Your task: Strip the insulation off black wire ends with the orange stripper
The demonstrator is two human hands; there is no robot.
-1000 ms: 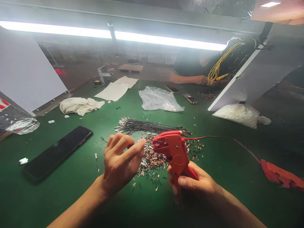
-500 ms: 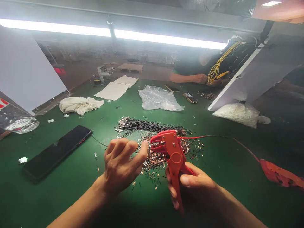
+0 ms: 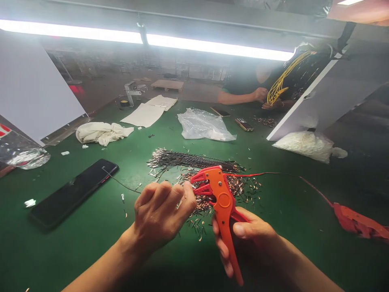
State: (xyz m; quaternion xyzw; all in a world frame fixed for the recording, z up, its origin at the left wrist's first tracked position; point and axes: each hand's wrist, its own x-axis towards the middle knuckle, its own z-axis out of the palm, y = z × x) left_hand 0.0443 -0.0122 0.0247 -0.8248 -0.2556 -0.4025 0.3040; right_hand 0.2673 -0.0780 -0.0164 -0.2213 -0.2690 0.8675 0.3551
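Note:
My right hand [image 3: 255, 229] is wrapped round the handles of an orange and red wire stripper [image 3: 224, 202], whose jaws point left. My left hand [image 3: 162, 211] is closed in a pinch on a thin black wire [image 3: 126, 187]. The wire's tail runs left from the fist and its tip lies over the black phone [image 3: 74, 194]. The fingertips are right at the stripper's jaws, and the wire's other end is hidden there. Behind the tool lies a bundle of black wires [image 3: 194, 160] with metal terminals at the left ends. Copper and black scraps [image 3: 238, 184] are heaped under the jaws.
A red strip leads right to a red-orange piece [image 3: 358, 221]. Further back are a white cloth [image 3: 105, 133], paper [image 3: 146, 113], a clear plastic bag [image 3: 205, 125] and a filled bag [image 3: 305, 145]. Across the table a person's hands hold yellow wires [image 3: 275, 95]. White panels stand at both sides.
My left hand has moved slightly right, closer to the stripper's jaws, and more of the wire's tail shows over the phone. The stripper has shifted a little left, its lower handle swinging right.

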